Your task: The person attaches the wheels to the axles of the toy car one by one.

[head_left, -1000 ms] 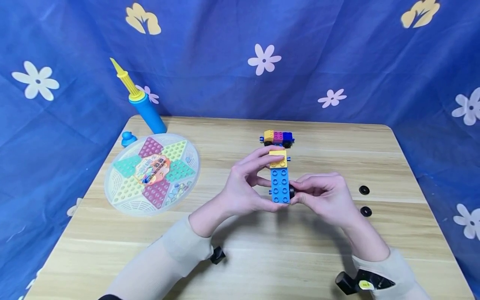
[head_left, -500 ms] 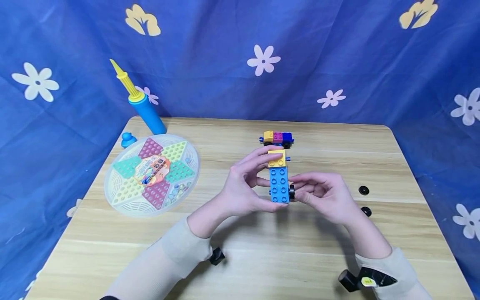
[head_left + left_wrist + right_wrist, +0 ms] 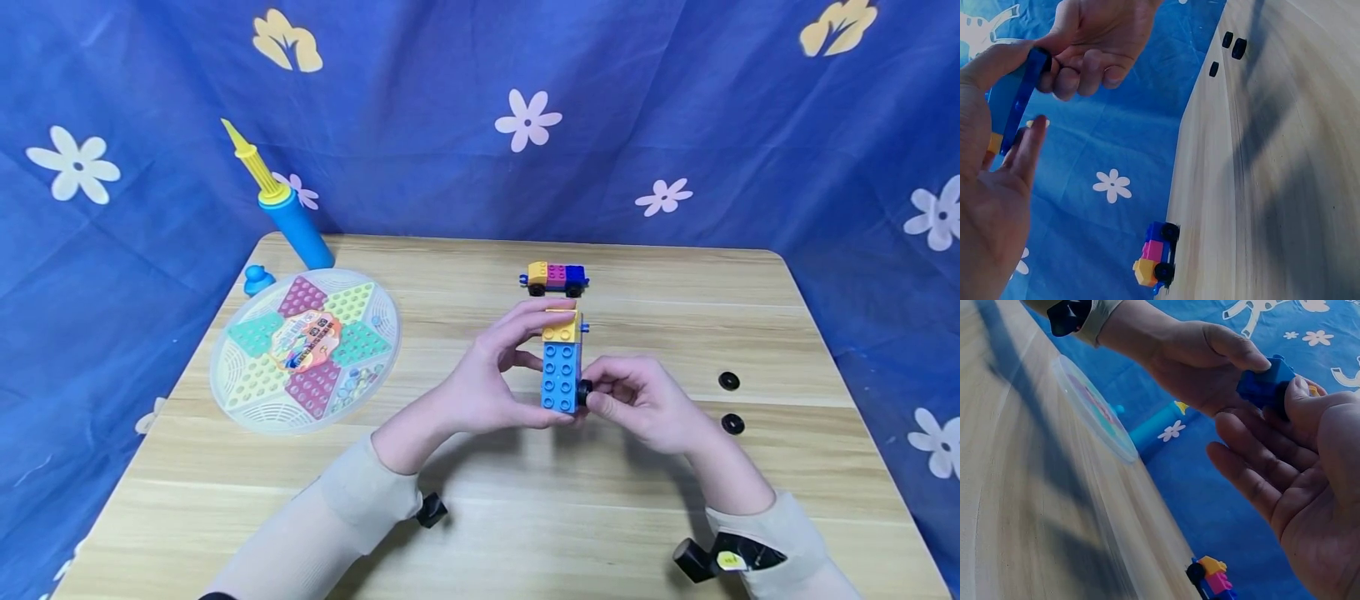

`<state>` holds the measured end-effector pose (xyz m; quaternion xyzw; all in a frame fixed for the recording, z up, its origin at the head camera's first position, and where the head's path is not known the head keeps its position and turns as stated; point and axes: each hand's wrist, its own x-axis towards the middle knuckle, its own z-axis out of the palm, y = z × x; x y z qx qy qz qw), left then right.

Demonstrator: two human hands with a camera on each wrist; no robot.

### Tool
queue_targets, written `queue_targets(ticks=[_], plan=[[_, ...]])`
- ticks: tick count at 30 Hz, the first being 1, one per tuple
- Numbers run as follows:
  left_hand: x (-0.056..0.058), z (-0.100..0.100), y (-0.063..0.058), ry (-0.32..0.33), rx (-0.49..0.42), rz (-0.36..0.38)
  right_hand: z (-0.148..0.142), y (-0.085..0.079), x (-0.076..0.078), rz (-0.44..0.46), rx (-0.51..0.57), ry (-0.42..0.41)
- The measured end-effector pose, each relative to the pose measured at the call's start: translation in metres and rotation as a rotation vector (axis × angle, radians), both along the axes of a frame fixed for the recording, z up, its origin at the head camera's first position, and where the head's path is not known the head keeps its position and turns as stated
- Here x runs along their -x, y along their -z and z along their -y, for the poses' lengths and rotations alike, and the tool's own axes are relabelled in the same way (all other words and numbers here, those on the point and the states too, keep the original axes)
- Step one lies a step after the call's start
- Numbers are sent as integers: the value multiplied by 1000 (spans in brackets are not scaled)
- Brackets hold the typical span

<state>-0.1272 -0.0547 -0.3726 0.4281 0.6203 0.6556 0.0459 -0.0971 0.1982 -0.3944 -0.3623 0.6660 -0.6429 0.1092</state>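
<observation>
Slightly closer in now than half a second ago, the block (image 3: 560, 375)! Left hand (image 3: 483, 379) grips it end to end, thumb at the near end, fingers over the far yellow one. Long axis runs near to far, and on its right flank, near end, there's the wheel (image 3: 584, 392), pinched by the right hand (image 3: 645, 404), the nearer hand to it. Loose wheels (image 3: 728, 381) lie off right on the counter (image 3: 570, 533); beyond the block, a small car (image 3: 557, 277).

Block build (image 3: 559, 378) between left hand (image 3: 489, 385) and right hand (image 3: 647, 407), wheel (image 3: 583, 392) at right side. Behind grip: toy car (image 3: 556, 277). Right: loose wheels (image 3: 728, 381). Left: game board (image 3: 251, 404), pump (image 3: 297, 229) behind.
</observation>
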Motion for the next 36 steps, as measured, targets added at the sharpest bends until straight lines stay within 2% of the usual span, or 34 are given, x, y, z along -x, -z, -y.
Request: queue_targets(ticks=[6,11,13,19,24,28,32,36], plan=[[1,3,-1,-6,69,-34,0,-4,-3,12,-14,0],[0,3,-2,-32,83,-14,0,-7,-4,-21,-30,39],[0,2,-2,-58,85,36,1,-8,-4,-37,-52,72],[0,-3,1,-185,111,262,5,-7,-5,-83,-160,168],[-1,-7,5,-222,159,344,8,-3,-2,-146,-232,185],[0,-8,7,-234,175,355,10,1,1,-197,-267,183],[1,-6,9,-240,172,351,6,2,1,-199,-296,187],[3,-1,12,-267,180,321,-7,2,0,-199,-337,235]])
